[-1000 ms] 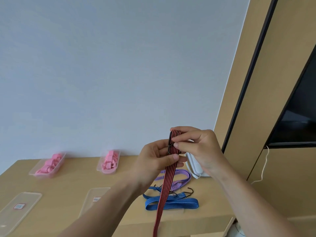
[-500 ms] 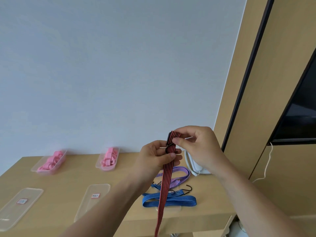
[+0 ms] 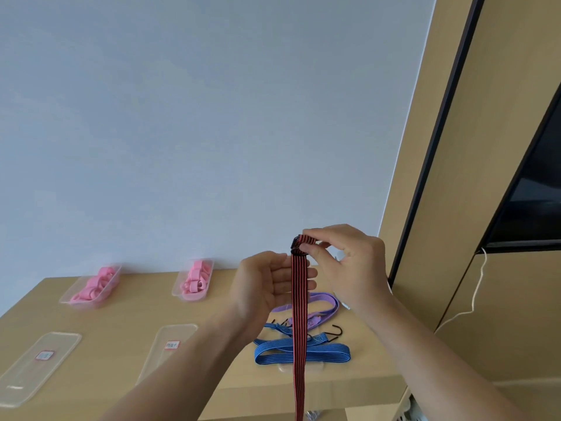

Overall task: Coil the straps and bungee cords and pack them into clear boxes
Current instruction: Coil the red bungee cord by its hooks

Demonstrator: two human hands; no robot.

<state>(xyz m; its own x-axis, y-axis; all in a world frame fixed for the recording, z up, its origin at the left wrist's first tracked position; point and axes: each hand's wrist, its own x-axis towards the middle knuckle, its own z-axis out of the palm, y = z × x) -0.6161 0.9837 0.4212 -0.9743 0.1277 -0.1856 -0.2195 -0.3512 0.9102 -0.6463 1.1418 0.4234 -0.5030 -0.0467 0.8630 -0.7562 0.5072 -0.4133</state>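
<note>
Flat red-and-black striped bungee cord (image 3: 298, 323) hangs straight above the surface's (image 3: 121, 314) near right corner. Right hand (image 3: 349, 265) pinches its folded top; left hand (image 3: 267, 281) loose, fingers straight behind it.

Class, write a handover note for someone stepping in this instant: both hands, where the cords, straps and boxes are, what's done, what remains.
Right hand pinches the folded top end of the red bungee cord; the rest hangs straight. Left hand is open, fingers behind it.
On the table: blue bungee cord and purple strap, uncoiled.
Done: pink straps in two clear boxes; clear lids lie apart.
Left: coil and box red, blue, purple; fit lids.
</note>
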